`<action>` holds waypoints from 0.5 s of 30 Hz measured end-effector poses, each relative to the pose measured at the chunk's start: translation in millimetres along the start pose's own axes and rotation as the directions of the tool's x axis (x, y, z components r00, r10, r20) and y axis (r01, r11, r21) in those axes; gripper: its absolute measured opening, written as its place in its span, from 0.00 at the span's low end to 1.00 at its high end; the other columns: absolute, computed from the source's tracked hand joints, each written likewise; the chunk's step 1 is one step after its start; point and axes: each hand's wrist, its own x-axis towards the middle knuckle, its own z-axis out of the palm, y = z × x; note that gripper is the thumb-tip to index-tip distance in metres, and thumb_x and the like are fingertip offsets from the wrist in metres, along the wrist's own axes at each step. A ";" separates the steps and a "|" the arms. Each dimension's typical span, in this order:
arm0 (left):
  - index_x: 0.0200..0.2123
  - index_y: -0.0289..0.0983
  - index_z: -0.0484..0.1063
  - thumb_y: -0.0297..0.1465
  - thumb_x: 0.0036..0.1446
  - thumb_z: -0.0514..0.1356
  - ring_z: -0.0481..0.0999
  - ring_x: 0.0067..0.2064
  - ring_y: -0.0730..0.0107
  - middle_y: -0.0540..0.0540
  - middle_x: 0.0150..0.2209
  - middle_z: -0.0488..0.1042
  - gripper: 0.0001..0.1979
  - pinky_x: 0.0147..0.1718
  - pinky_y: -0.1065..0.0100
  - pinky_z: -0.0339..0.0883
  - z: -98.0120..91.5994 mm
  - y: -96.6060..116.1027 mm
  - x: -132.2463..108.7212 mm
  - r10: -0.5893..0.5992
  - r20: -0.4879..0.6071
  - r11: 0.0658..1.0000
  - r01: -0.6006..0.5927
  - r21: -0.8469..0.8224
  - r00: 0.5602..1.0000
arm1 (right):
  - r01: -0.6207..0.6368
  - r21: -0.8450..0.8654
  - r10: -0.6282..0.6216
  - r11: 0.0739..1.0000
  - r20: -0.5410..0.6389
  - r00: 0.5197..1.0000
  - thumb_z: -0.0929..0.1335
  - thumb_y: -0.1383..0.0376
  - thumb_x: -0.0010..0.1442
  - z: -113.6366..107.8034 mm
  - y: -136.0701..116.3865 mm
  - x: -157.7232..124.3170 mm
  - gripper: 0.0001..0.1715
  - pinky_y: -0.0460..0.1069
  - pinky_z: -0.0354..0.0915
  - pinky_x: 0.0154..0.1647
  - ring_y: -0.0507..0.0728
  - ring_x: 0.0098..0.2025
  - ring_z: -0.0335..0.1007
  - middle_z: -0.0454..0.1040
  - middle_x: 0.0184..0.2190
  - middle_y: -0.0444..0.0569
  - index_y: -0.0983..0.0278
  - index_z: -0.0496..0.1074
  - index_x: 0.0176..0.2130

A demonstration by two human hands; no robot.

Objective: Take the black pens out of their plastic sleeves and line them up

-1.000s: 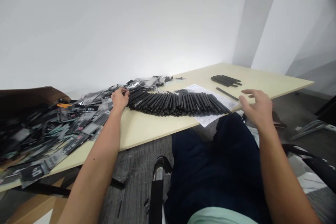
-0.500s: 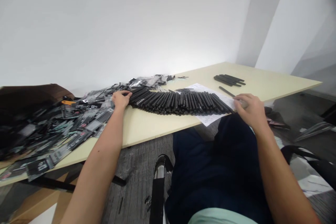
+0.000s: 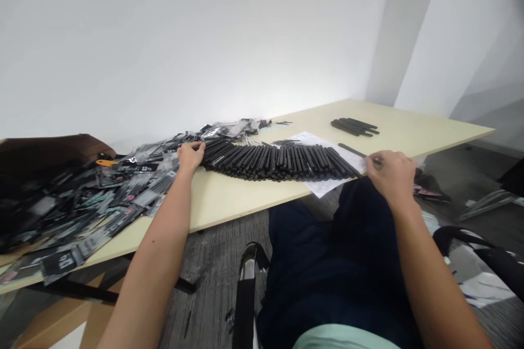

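A long fanned row of slim black pens [image 3: 278, 161] lies heaped along the table. At its left end rests my left hand [image 3: 191, 155], fingers curled and closed against the outermost pens; whatever lies under the fingertips is hidden. My right hand [image 3: 391, 172] is by the table's front edge, beyond the row's right end. Its thumb and fingers pinch one single black pen [image 3: 351, 149], which points away to the back left over a printed white sheet [image 3: 321, 190]. The sheet lies partly under the row.
Left of the row spreads a pile of black and clear plastic packets [image 3: 123, 191], with an orange-handled tool [image 3: 106, 163] on it. A small group of black pens [image 3: 354, 126] sits farther back right. A brown box [image 3: 57, 147] stands at far left; a chair armrest [image 3: 248, 278] is below.
My right hand has turned slightly and its fingers have curled more tightly around the pen's near end. My left hand stays at the row's left end. The view has shifted slightly.
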 end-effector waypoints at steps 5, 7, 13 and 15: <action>0.48 0.33 0.79 0.34 0.63 0.56 0.71 0.59 0.52 0.36 0.52 0.80 0.16 0.67 0.56 0.53 -8.3 16.7 -7.6 0.092 -0.028 0.996 -0.092 0.017 0.995 | -0.034 -0.023 0.034 0.999 0.031 0.999 0.66 0.57 0.64 -6.4 -3.3 4.4 0.14 0.61 0.61 0.44 0.68 0.42 0.70 0.79 0.37 0.59 0.62 0.78 0.38; 0.47 0.34 0.79 0.34 0.63 0.56 0.69 0.61 0.51 0.36 0.52 0.79 0.16 0.67 0.55 0.52 -14.1 31.0 -12.3 0.177 -0.060 0.984 -0.175 0.029 0.982 | -0.037 -0.048 0.041 0.998 0.070 0.997 0.65 0.57 0.64 -6.9 -4.9 5.6 0.16 0.61 0.62 0.42 0.68 0.40 0.71 0.79 0.36 0.60 0.63 0.78 0.34; 0.49 0.36 0.78 0.34 0.67 0.55 0.72 0.58 0.53 0.41 0.49 0.80 0.15 0.65 0.53 0.57 -49.0 106.3 -50.0 0.315 -0.230 0.934 -0.343 -0.095 0.921 | -0.098 0.001 0.097 0.995 0.047 0.994 0.64 0.60 0.64 -15.0 -16.6 8.2 0.16 0.59 0.64 0.41 0.65 0.37 0.72 0.78 0.37 0.60 0.65 0.78 0.33; 0.57 0.37 0.75 0.35 0.68 0.55 0.77 0.53 0.56 0.44 0.45 0.81 0.18 0.60 0.56 0.63 -57.2 135.9 -74.7 0.409 -0.128 0.868 -0.429 -0.251 0.903 | -0.071 0.060 0.072 0.996 -0.009 0.997 0.65 0.60 0.66 -27.6 -27.0 9.7 0.14 0.59 0.64 0.43 0.65 0.38 0.73 0.78 0.39 0.59 0.64 0.76 0.34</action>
